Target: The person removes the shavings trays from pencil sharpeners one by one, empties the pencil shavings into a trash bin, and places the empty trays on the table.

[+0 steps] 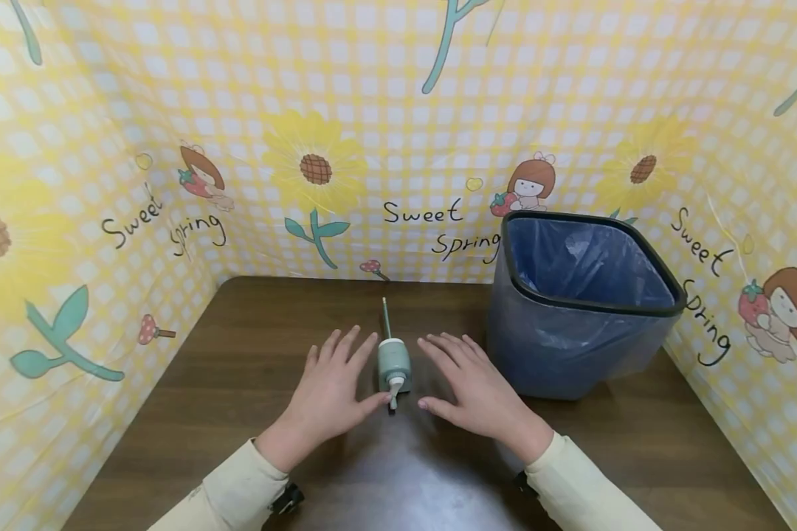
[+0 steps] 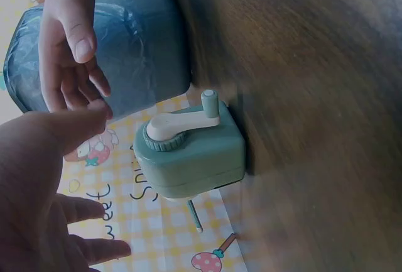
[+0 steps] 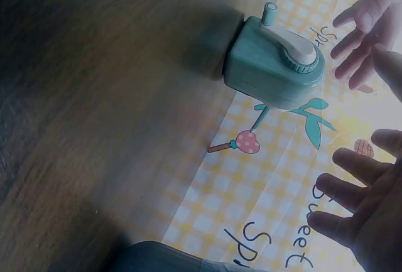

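Note:
A green hand-crank pencil sharpener (image 1: 394, 359) stands on the wooden table between my two hands. Its white crank arm (image 2: 188, 121) has a green knob and faces me. From the far side a thin green pencil (image 1: 387, 318) sticks out toward the back wall. My left hand (image 1: 332, 387) hovers at the sharpener's left, fingers spread; the head view cannot show whether its thumb touches the crank, but the left wrist view shows a gap. On the other side my right hand (image 1: 471, 387) is held with extended fingers, apart from the sharpener. Neither hand holds anything.
A dark-rimmed waste bin (image 1: 538, 346) with a clear plastic liner stands at the right, just beyond my right hand. Yellow checked cloth (image 1: 412, 155) with flowers and lettering surrounds the table (image 1: 252, 332) at the back and both sides.

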### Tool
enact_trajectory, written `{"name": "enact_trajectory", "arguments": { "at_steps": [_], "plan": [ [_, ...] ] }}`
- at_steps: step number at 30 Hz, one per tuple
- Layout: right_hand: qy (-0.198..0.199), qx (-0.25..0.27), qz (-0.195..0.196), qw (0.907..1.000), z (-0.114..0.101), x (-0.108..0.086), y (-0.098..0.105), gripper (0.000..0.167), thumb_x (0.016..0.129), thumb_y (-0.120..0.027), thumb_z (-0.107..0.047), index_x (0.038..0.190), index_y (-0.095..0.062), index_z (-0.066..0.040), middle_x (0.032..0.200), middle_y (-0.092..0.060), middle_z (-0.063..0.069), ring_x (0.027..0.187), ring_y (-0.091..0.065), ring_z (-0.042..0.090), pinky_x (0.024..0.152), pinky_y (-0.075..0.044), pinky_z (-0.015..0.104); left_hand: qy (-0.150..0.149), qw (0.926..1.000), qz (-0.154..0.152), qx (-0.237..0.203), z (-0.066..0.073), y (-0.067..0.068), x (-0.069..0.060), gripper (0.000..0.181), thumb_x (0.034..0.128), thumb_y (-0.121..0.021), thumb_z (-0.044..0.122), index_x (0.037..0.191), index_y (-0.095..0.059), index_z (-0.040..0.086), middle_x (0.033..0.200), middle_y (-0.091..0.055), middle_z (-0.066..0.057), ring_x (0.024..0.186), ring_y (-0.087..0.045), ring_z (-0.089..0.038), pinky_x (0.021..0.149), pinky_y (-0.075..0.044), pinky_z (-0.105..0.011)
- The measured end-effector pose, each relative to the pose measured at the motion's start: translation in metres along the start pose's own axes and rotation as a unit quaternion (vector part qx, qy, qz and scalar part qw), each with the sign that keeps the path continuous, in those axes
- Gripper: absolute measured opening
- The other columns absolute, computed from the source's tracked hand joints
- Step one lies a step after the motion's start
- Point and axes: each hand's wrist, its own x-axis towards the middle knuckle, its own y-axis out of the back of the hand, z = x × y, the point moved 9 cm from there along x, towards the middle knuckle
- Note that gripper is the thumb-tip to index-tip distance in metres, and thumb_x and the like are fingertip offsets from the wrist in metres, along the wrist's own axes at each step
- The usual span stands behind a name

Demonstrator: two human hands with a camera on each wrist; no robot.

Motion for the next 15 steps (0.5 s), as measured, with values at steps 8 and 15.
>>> {"name": "enact_trajectory", "arguments": {
  "at_steps": [8, 15],
  "plan": [
    [-0.012, 0.012, -0.005, 0.9998, 0.0008, -0.0035, -0.0022, 0.08, 0.094, -0.065, -0.061, 0.158, -0.039, -0.022, 0.15, -0.053, 0.003, 0.139, -0.049, 0.024, 0.117, -0.035, 0.053, 0.011, 0.9999, 0.006, -0.007, 0.0024, 0.0034, 0.0046, 0.089, 0.0855, -0.074, 0.061, 0.154, -0.044, 0.014, 0.141, -0.055, -0.015, 0.125, -0.056, -0.039, 0.094, -0.05, -0.059],
    [-0.01, 0.003, -0.002, 0.9999, 0.0022, -0.0014, -0.0008, 0.076, 0.093, -0.068, -0.058, 0.154, -0.045, -0.019, 0.146, -0.056, 0.001, 0.133, -0.053, 0.022, 0.114, -0.039, 0.048, 0.023, 0.9997, -0.001, -0.008, 0.0032, 0.0009, 0.0076, 0.087, 0.0866, -0.071, 0.064, 0.153, -0.046, 0.014, 0.14, -0.057, -0.015, 0.123, -0.058, -0.037, 0.092, -0.051, -0.059]
  ]
}}
